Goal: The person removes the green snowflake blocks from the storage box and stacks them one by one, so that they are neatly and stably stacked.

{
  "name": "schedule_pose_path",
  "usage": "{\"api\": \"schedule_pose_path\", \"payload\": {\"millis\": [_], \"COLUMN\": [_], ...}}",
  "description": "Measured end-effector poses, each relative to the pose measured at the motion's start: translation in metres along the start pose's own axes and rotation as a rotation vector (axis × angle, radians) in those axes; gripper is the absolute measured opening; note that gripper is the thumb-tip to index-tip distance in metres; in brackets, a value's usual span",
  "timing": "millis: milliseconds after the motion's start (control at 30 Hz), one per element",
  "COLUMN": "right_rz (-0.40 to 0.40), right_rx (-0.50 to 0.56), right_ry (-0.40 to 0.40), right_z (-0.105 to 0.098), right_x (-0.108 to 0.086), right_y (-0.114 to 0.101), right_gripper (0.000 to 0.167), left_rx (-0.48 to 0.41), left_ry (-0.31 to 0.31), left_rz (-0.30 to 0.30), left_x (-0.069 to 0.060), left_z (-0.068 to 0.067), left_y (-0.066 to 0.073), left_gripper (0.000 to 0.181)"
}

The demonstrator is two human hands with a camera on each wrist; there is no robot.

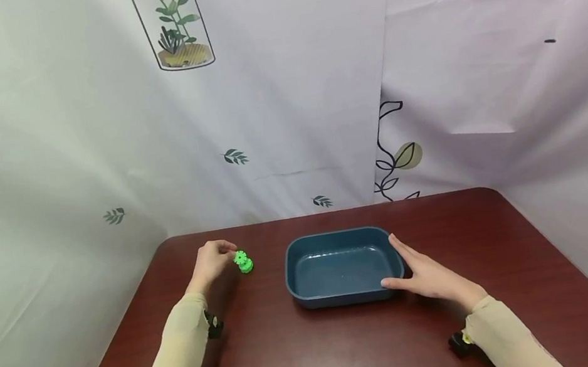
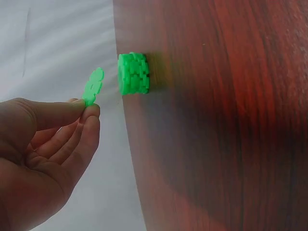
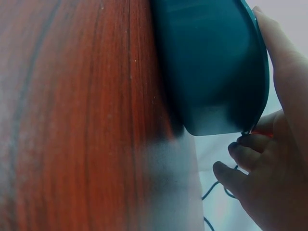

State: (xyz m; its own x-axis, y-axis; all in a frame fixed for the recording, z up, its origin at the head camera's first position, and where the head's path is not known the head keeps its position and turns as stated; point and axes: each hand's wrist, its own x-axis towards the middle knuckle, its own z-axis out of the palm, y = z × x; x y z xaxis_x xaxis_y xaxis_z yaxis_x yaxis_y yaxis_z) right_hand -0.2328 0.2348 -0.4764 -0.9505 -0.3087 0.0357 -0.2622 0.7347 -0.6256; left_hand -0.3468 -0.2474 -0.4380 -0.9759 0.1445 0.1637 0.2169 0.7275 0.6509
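Note:
Between thumb and fingertips, my left hand (image 1: 210,264) pinches a thin bright green flower-shaped piece (image 2: 94,87). Just beside and below it, a short stack of matching green flower-shaped pieces (image 2: 134,74) stands on the table. The head view shows the held piece overlapping the stack's outline, while the left wrist view shows a gap between them. A dark blue rectangular tray (image 1: 340,299) sits on the table to the right, its visible inside bare. My right hand (image 1: 427,274) rests at the tray's right end, thumb on the near rim and fingers stretched along the right side.
The reddish-brown wooden table (image 1: 309,359) has rounded far corners. A pale cloth backdrop (image 1: 287,102) with plant drawings hangs behind and around it. Small black devices are strapped at both wrists. A thin dark cord (image 3: 209,191) shows beyond the table in the right wrist view.

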Motion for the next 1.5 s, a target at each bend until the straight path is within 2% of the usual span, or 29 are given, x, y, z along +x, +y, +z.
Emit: {"api": "schedule_pose_path", "payload": {"millis": [100, 300, 567, 833, 1100, 1167, 1400, 1500], "right_rz": [0.0, 0.006, 0.022, 0.001, 0.01, 0.012, 0.015, 0.016], "right_rx": [0.006, 0.003, 0.01, 0.017, 0.015, 0.014, 0.019, 0.02], "right_ry": [0.007, 0.0, -0.01, 0.002, 0.001, -0.001, 0.002, 0.002], "right_z": [-0.001, 0.0, 0.0, 0.0, 0.001, 0.001, 0.001, 0.001], "right_x": [-0.001, 0.0, 0.001, 0.002, 0.001, 0.001, 0.001, 0.001], "right_y": [0.001, 0.001, 0.0, 0.0, 0.002, 0.001, 0.0, 0.0], "right_gripper": [0.113, 0.113, 0.113, 0.114, 0.113, 0.114, 0.114, 0.115], "left_rx": [-0.003, -0.02, 0.011, 0.018, 0.013, 0.018, 0.009, 0.01], "left_ry": [-0.018, -0.056, -0.056, -0.052, -0.073, -0.076, -0.06, -0.047], "left_rz": [0.013, -0.023, -0.027, -0.037, -0.059, -0.05, -0.057, -0.04], "left_x": [0.002, 0.002, 0.006, 0.009, 0.008, 0.007, 0.005, 0.004], "left_z": [0.002, 0.006, 0.013, 0.012, 0.014, 0.013, 0.012, 0.011], "left_y": [0.0, -0.005, -0.008, -0.008, -0.009, -0.009, -0.009, -0.01], "left_gripper": [0.017, 0.018, 0.017, 0.019, 0.019, 0.019, 0.02, 0.021]}}
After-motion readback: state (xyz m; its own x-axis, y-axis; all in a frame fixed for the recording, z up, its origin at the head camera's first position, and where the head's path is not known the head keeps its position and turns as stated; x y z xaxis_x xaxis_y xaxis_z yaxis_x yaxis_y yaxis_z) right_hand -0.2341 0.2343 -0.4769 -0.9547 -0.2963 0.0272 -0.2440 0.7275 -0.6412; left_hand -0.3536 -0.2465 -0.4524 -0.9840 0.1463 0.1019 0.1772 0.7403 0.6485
